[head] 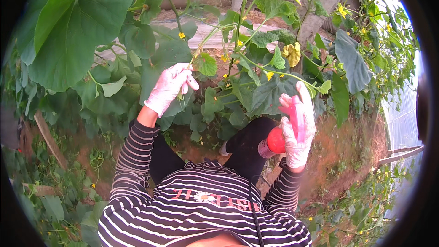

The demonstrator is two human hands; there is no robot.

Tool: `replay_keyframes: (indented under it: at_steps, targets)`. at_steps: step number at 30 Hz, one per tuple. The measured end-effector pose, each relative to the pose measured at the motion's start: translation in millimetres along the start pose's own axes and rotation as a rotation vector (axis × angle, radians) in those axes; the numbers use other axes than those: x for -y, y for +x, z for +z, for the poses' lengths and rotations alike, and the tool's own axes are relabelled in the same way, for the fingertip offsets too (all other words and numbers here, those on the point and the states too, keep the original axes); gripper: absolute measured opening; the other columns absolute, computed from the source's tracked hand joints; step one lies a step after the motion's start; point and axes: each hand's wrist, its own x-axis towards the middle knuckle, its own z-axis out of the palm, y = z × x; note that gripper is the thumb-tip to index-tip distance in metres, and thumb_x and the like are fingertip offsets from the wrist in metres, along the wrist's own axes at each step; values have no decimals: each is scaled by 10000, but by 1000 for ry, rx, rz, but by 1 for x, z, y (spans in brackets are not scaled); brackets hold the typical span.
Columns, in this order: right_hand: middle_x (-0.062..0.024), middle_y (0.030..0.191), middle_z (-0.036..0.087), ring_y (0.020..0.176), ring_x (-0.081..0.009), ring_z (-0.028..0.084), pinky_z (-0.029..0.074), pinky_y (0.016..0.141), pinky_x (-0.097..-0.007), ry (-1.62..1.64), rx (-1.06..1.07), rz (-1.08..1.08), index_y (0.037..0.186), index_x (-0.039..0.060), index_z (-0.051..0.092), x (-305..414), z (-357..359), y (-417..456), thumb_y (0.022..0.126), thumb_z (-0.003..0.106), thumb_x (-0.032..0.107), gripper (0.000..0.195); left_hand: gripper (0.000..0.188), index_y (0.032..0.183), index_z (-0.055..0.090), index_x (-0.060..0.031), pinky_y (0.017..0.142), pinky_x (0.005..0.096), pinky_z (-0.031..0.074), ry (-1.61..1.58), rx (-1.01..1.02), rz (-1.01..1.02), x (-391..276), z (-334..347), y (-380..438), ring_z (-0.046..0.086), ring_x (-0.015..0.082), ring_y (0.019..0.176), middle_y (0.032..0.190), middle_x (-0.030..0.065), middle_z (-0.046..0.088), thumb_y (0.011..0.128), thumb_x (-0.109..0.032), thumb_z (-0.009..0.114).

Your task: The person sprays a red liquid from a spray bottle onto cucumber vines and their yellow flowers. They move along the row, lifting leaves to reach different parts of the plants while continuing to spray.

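Observation:
My left hand (173, 87), in a thin whitish glove, pinches the end of a green vine shoot (202, 43) between thumb and fingers. A small lobed leaf (205, 64) hangs just right of those fingertips. In my right hand (297, 130), also gloved, is a spray bottle with a pink trigger head (297, 116) and a round red collar (276, 140). Its translucent body (265, 149) tilts down toward my knee. The raised forefinger of that hand is close to a slanting vine stem (277, 70); whether they touch I cannot tell. Several yellow flowers (269, 75) dot the vines between my hands.
Large broad leaves (82, 31) crowd the upper left. A yellowed leaf (291, 54) hangs ahead, near a thick grey post (319, 10). Plastic sheeting (399, 116) forms the right side. Wooden stakes (50, 140) lean at the left, over bare soil (346, 144) and low vines.

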Motion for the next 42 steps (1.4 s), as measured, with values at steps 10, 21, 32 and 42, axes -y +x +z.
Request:
replay_keyframes:
  at_steps: [10, 21, 32, 42]
  targets:
    - [-181, 1405, 409, 1148, -259, 561, 479, 929, -373, -57, -86, -42, 1255, -28, 495, -22, -17, 0, 821, 541, -13, 437, 312, 1190, 633, -95, 695, 240, 462, 285, 216, 113, -17, 27, -21, 574, 85, 721, 922, 9, 677, 920, -99, 477]
    - [-118, 1295, 537, 1123, -196, 568, 465, 900, -287, -145, 48, 42, 1313, -7, 470, -21, -3, -1, 790, 510, -66, 528, 479, 1216, 482, -12, 813, 431, 471, 1144, 444, 169, -36, 134, 143, 581, 384, 981, 1062, 222, 593, 755, -35, 610]
    - [-88, 1122, 640, 947, -156, 614, 472, 843, -273, 6, -19, 248, 1288, 37, 500, -35, 12, 10, 823, 550, 25, 467, 504, 1076, 588, -3, 756, 403, 474, 1308, 621, 350, -97, 125, 124, 622, 333, 882, 937, 200, 649, 773, -404, 626]
    - [-75, 1013, 653, 886, -174, 629, 483, 792, -277, -88, 44, 93, 1210, 48, 532, -28, 21, 28, 812, 569, 25, 401, 358, 1056, 606, 10, 563, 247, 506, 369, 327, -55, -87, 131, 115, 619, 131, 683, 897, 77, 647, 870, -296, 613]
